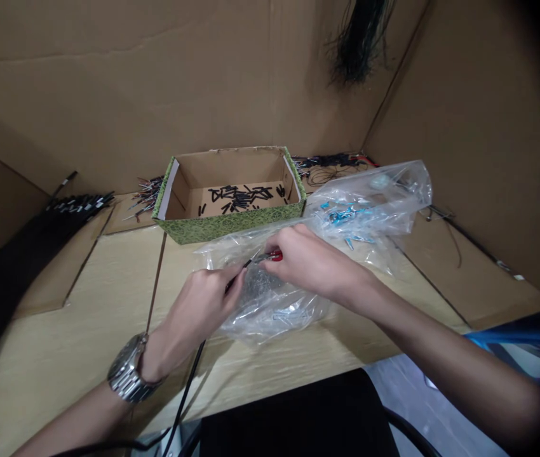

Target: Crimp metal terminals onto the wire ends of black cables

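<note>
My left hand (206, 295), with a metal watch at its wrist, is closed in a pinch on a black cable (194, 371). The cable's tip points up to the right, and its length hangs over the table's front edge. Wrapped around small red-handled pliers (276, 255), my right hand (305, 260) holds their grey jaws against the cable's tip. Whether the jaws bite into it is too small to tell. Beneath both hands lies a clear plastic bag (270, 317) with small pale pieces in it.
A green-patterned box (232, 226) holds several short black pieces. To its right is a clear bag (394, 190) with blue-tipped parts. Bundled black cables (17, 273) lie at the left, and dark strands (360, 41) hang above. Cardboard walls (155, 89) enclose the wooden table (122, 266).
</note>
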A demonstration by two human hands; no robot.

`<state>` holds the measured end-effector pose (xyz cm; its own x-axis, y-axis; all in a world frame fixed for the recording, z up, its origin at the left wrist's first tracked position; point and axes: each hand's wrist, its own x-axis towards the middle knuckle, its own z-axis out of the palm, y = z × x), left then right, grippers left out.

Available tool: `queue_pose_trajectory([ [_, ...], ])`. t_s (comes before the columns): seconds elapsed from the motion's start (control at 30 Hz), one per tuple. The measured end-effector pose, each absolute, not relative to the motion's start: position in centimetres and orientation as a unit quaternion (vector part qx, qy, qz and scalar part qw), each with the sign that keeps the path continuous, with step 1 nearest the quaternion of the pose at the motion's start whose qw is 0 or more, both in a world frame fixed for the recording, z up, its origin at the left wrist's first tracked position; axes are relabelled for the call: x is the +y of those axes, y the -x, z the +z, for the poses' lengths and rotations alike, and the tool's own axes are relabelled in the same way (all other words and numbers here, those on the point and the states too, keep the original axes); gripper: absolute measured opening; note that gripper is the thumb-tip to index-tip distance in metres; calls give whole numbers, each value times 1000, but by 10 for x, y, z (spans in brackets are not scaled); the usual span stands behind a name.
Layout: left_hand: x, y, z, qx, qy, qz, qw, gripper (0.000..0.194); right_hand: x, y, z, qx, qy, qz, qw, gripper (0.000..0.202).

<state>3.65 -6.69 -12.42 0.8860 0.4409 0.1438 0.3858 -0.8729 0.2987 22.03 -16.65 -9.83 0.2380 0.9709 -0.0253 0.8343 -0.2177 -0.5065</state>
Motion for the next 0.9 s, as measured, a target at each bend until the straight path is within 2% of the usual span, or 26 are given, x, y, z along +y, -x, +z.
queue_pose_trajectory([
  [0.27,-67,-35,-125,195,-961,112,158,25,-163,-213,-104,-603,746,155,236,18],
  [0.53,-65,-38,-128,226,-952,86,188,27,-154,-215,-121,-619,732,148,243,14],
  [0.9,-67,-39,-129,236,-948,63,205,31,-160,-210,-125,-621,741,109,233,20],
])
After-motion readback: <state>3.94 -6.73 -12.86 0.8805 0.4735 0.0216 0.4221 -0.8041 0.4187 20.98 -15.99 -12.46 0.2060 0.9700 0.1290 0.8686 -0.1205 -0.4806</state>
